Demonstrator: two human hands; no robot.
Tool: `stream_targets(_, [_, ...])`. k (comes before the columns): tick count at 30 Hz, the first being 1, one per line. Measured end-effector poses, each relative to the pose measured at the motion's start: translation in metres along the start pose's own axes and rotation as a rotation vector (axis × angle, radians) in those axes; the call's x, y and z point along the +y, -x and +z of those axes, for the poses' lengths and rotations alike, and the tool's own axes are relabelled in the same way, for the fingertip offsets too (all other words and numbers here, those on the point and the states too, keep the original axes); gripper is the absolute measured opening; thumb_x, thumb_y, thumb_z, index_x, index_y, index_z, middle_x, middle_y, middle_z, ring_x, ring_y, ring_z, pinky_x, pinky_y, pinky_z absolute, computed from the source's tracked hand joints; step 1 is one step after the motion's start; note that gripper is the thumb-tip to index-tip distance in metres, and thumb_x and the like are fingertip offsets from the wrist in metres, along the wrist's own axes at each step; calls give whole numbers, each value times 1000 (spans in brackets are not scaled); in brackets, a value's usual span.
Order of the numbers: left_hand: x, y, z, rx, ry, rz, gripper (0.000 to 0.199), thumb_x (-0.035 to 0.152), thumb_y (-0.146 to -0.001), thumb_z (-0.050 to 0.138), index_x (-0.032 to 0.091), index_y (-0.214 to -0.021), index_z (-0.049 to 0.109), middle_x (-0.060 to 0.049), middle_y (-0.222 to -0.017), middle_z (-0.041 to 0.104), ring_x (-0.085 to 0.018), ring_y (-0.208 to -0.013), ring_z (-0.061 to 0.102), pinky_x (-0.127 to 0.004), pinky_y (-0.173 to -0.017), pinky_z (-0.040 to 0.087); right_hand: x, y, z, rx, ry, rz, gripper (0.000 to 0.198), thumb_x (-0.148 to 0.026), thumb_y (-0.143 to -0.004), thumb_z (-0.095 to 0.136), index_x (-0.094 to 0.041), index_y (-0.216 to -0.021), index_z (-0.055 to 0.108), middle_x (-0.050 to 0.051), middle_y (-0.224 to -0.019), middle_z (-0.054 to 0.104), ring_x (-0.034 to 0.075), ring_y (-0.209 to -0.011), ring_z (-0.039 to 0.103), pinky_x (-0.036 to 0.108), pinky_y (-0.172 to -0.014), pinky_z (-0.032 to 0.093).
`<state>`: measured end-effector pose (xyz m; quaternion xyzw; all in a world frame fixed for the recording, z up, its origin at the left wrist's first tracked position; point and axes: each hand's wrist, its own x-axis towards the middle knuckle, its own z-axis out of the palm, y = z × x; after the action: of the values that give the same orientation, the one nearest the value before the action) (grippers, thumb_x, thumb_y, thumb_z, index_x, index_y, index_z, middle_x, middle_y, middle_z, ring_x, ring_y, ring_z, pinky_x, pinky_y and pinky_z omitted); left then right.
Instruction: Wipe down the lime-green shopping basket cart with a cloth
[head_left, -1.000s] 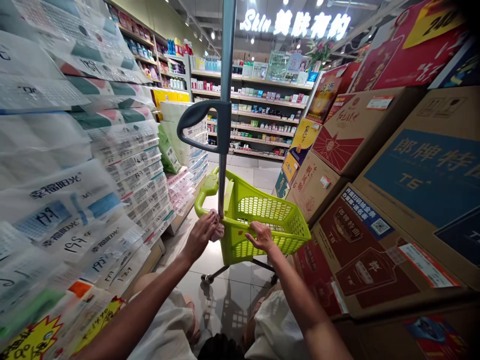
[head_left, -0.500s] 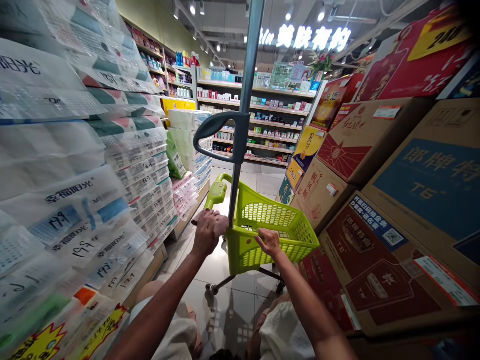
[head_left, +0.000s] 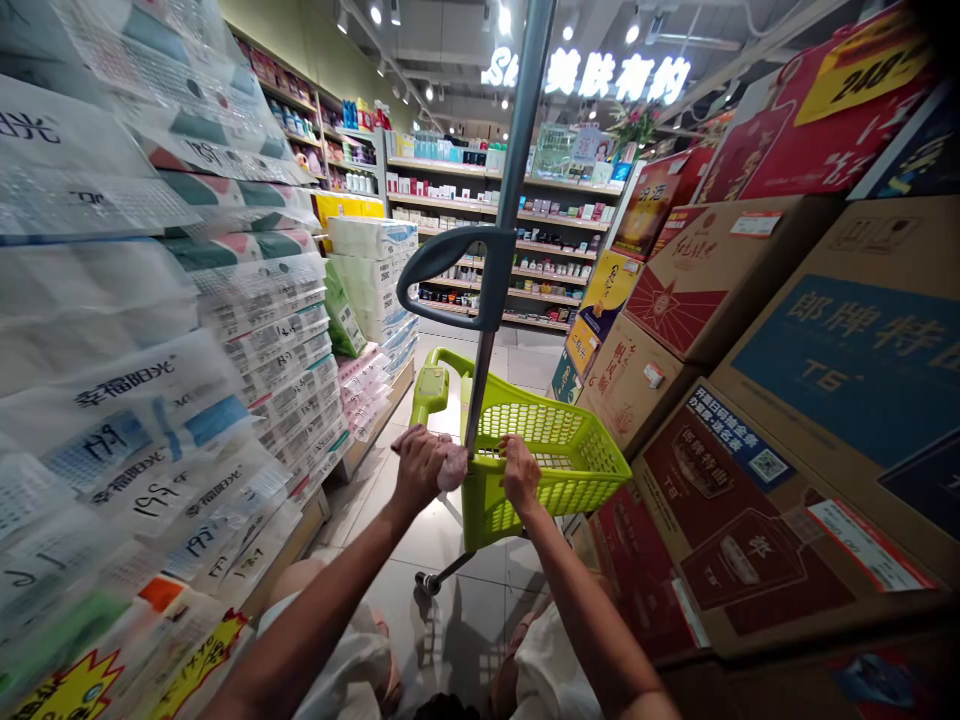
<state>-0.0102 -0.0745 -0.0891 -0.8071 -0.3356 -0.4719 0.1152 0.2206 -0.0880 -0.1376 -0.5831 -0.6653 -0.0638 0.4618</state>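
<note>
A green plastic shopping cart [head_left: 551, 510] stands in front of me, with a grey metal pole [head_left: 517, 150] rising from its near end. The pole carries a dark loop handle [head_left: 442, 280]. My left hand [head_left: 418, 470] is closed around a crumpled pinkish cloth-like item [head_left: 452, 466], against the near end of the cart's green side handle [head_left: 431, 388]. Whether it also grips the cart is hidden. My right hand [head_left: 521, 474] is closed at the basket's near rim, right of the pole, its fingers curled over the edge. The basket's visible mesh floor holds nothing I can make out.
Stacked packs of tissue [head_left: 142, 400] line the left side close to my arm. Cardboard cartons [head_left: 750, 520] rise on the right, near the cart's side. Pale floor tiles [head_left: 517, 365] run ahead to shelves of small boxes [head_left: 555, 215].
My right hand has slid left along the basket rim toward the pole. The pole leans further right at its top, and the cart has shifted slightly. My left hand still holds the pinkish item.
</note>
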Motion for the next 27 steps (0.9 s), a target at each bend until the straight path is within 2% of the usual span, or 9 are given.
stream_targets(4, [10, 41, 37, 321, 5, -91, 17, 24, -99, 52, 23, -107, 68, -13, -113, 75, -30, -123, 66, -60, -109, 46, -39, -4, 23, 36, -18, 75, 51, -36, -111, 23, -24, -87, 66, 3, -77, 70, 19, -69, 62, 32, -71, 38])
stream_targets(9, [1, 22, 24, 302, 39, -139, 16, 32, -95, 59, 22, -103, 68, -13, -108, 76, -29, -113, 70, -57, -108, 50, -53, -1, 29, 112, -22, 63, 52, -36, -109, 33, -23, -63, 53, 1, -64, 60, 18, -63, 55, 38, -84, 37])
stream_targets(11, [-7, -4, 3, 148, 65, -95, 17, 35, -92, 58, 23, -93, 69, -11, -95, 76, -28, -98, 73, -52, -103, 53, -52, -2, 29, 133, -41, 33, 52, -37, -108, 34, -24, -60, 49, 0, -61, 56, 17, -61, 52, 38, -84, 37])
stream_targets(16, [-17, -76, -39, -566, 27, 11, 26, 36, -85, 61, 23, -63, 60, -5, -64, 68, -23, -63, 66, -38, -72, 51, -47, -6, 25, 146, -64, 25, 51, -38, -107, 36, -25, -59, 44, 1, -59, 53, 18, -61, 50, 37, -82, 38])
stream_targets(19, [-15, -85, -40, -698, 38, 30, 32, 40, -82, 64, 22, -57, 56, -4, -57, 63, -22, -57, 63, -36, -67, 48, -43, -4, 21, 138, -64, 12, 48, -35, -107, 35, -25, -61, 46, 1, -60, 53, 18, -62, 50, 38, -82, 38])
stream_targets(21, [-10, -67, -31, -552, 89, 25, 26, 40, -83, 64, 23, -64, 61, -4, -61, 65, -23, -62, 65, -39, -72, 51, -41, -2, 17, 140, -60, 6, 47, -32, -106, 33, -24, -62, 46, 0, -61, 53, 18, -63, 50, 39, -85, 39])
stream_targets(23, [1, -34, -15, -235, 139, -40, 18, 38, -87, 62, 23, -79, 68, -7, -75, 71, -26, -80, 70, -46, -87, 54, -40, 0, 15, 151, -56, 9, 46, -31, -107, 32, -24, -63, 46, 0, -62, 54, 18, -65, 51, 40, -89, 38])
stream_targets(25, [17, 2, 4, 116, 182, -175, 17, 36, -92, 58, 23, -93, 69, -12, -95, 74, -30, -105, 70, -55, -104, 50, -42, 2, 13, 165, -57, 15, 46, -31, -107, 32, -24, -63, 45, -1, -63, 54, 18, -67, 52, 41, -91, 36])
stream_targets(27, [35, 28, 21, 256, 281, -341, 23, 41, -98, 52, 23, -99, 67, -16, -109, 72, -32, -122, 64, -62, -111, 44, -44, 3, 12, 177, -63, 19, 46, -32, -108, 34, -23, -63, 43, -1, -62, 54, 18, -68, 52, 41, -92, 35])
